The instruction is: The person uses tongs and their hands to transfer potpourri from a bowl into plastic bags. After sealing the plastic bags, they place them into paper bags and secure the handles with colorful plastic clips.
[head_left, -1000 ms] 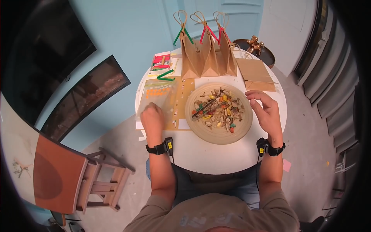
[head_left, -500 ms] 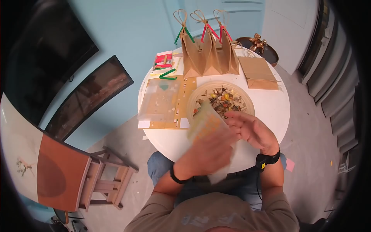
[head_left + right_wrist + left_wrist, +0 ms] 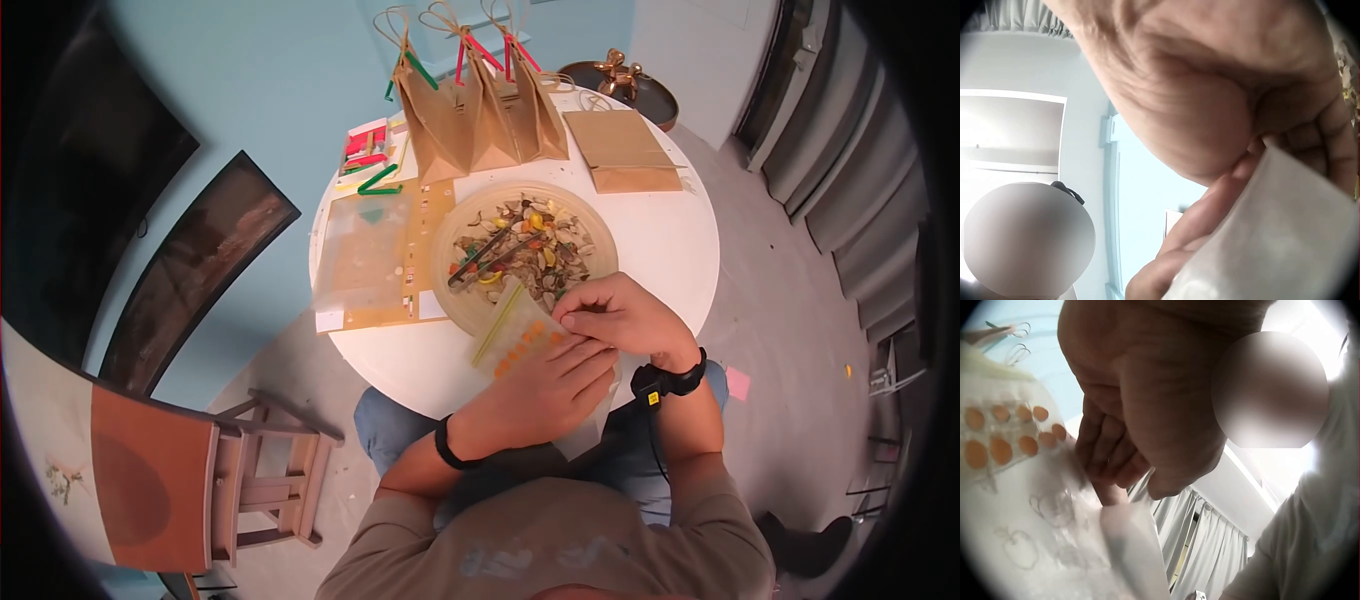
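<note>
A translucent zip bag [image 3: 513, 343] with orange dots and a yellow-green top strip is held over the near edge of the round tray [image 3: 603, 262]. The left hand [image 3: 540, 393] grips it from the near side; in the left wrist view the bag [image 3: 1016, 506] shows orange dots and a fruit outline beside the left hand [image 3: 1160, 394]. The right hand [image 3: 630, 318] pinches the bag's edge with thumb and fingers; in the right wrist view the bag's pale edge [image 3: 1285, 219] runs up to the right hand [image 3: 1210, 81]. Dried pieces [image 3: 545, 262] and dark tongs [image 3: 480, 257] lie in the tray.
Three standing paper bags [image 3: 435, 130] with green and red clips are at the back, and a flat paper bag [image 3: 625, 145] at the back right. On the left lie another translucent bag [image 3: 365, 250] on brown card, a green clip [image 3: 380, 180] and a box of clips [image 3: 366, 148].
The left hand has carried the orange-dotted bag from the left side of the table to the near edge of the tray. The right hand has come down to its edge. The head view has shifted.
</note>
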Demonstrator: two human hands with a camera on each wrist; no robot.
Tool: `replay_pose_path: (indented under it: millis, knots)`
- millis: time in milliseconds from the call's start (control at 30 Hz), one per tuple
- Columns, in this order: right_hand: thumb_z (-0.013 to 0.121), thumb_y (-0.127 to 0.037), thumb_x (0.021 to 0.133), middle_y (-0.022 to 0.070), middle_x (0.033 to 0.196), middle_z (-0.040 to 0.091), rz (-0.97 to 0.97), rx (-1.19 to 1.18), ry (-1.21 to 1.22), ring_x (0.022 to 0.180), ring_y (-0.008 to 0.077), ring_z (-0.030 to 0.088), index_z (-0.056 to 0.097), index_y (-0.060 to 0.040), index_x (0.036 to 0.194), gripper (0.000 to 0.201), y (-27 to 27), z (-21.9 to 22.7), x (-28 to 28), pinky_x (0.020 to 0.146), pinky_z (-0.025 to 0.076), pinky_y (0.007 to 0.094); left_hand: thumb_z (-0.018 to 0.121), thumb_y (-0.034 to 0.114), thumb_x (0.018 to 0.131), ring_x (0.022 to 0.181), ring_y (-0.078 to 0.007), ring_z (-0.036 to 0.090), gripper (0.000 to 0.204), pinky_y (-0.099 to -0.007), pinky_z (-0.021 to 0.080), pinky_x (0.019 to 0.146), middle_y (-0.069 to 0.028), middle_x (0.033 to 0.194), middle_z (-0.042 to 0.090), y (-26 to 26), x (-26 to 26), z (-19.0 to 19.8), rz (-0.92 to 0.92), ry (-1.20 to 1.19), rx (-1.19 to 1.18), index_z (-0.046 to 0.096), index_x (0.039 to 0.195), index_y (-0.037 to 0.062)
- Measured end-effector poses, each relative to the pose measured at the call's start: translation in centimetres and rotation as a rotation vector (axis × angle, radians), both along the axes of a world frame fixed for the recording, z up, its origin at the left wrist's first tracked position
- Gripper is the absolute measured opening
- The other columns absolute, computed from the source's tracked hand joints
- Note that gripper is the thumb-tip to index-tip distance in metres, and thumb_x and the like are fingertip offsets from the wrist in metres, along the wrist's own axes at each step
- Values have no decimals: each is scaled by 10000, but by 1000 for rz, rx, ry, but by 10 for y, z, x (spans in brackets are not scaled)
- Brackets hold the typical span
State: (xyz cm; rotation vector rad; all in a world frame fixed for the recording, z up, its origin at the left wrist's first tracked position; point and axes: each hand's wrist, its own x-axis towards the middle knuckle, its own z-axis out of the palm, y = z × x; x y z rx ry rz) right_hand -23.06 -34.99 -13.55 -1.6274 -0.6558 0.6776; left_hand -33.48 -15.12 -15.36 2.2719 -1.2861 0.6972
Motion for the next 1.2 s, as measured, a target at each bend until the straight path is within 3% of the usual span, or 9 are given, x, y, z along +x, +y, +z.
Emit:
replay_pose_path:
  millis: [133, 233, 333, 433, 533, 733, 933, 1033, 1200]
  knots:
    - [702, -65, 1117, 17, 1004, 777, 21, -9, -112, 892, 92, 691, 773, 42, 1202, 155, -8, -2, 5, 805, 564, 277, 861, 170, 952, 1348, -370, 706, 359, -531, 565, 1136, -190, 1410, 723, 21, -6, 14, -21, 223, -168, 751, 1229, -31]
    - [705, -96, 1121, 46, 968, 781, 25, 13, -24, 866, 129, 726, 771, 38, 1157, 153, -10, -6, 6, 791, 575, 303, 889, 266, 945, 1251, -413, 720, 432, -519, 596, 1042, -214, 1367, 718, 54, 0, 20, 210, 116, -237, 732, 1250, 4]
    - [741, -172, 1102, 101, 920, 784, -75, -153, -193, 827, 217, 756, 767, 32, 1133, 208, -5, 2, 2, 777, 585, 356, 925, 242, 883, 1100, -459, 739, 406, -524, 601, 960, -214, 1286, 714, 67, 4, 26, 592, 220, -140, 748, 1148, -10]
    - [764, -265, 1082, 162, 909, 786, -53, -223, -410, 835, 302, 772, 769, 20, 1140, 291, -8, -9, 6, 788, 592, 404, 948, 291, 847, 997, -480, 727, 441, -534, 600, 901, -219, 1185, 670, 84, -1, 6, 695, 563, 164, 724, 1069, -18]
    - [759, -309, 1076, 181, 939, 801, -3, -336, -446, 858, 359, 770, 777, 7, 1154, 327, -9, -2, 6, 806, 596, 434, 955, 325, 830, 965, -462, 738, 470, -547, 597, 864, -222, 1189, 647, 80, 0, -3, 768, 637, 226, 708, 1015, -29]
    - [765, -317, 1069, 173, 948, 812, -26, -343, -448, 864, 344, 774, 808, -6, 1145, 323, -16, 16, 3, 807, 598, 429, 893, 309, 892, 867, -453, 732, 353, -547, 586, 799, -199, 987, 699, 82, -4, -2, 761, 537, 242, 742, 854, -8]
    - [767, -285, 1067, 162, 950, 807, -53, -367, -455, 829, 311, 773, 812, -3, 1138, 294, -27, 28, -5, 784, 598, 402, 832, 216, 936, 840, -427, 726, 218, -524, 575, 770, -182, 881, 723, 80, -2, 0, 599, 579, 176, 771, 876, 16]
    - [779, -221, 1059, 162, 952, 802, -183, -301, -445, 814, 287, 772, 805, 10, 1120, 240, -31, 35, -15, 774, 604, 388, 858, 133, 921, 761, -364, 709, 174, -459, 558, 709, -160, 856, 707, 79, -4, 12, 515, 590, -2, 744, 877, 10]
    - [811, -138, 1038, 157, 897, 771, -335, 13, -639, 821, 274, 779, 792, 22, 1093, 170, -26, 54, -61, 746, 610, 379, 887, 43, 938, 693, -143, 577, 246, -310, 471, 650, -45, 786, 635, 69, -8, 28, 545, 633, -497, 661, 846, 17]
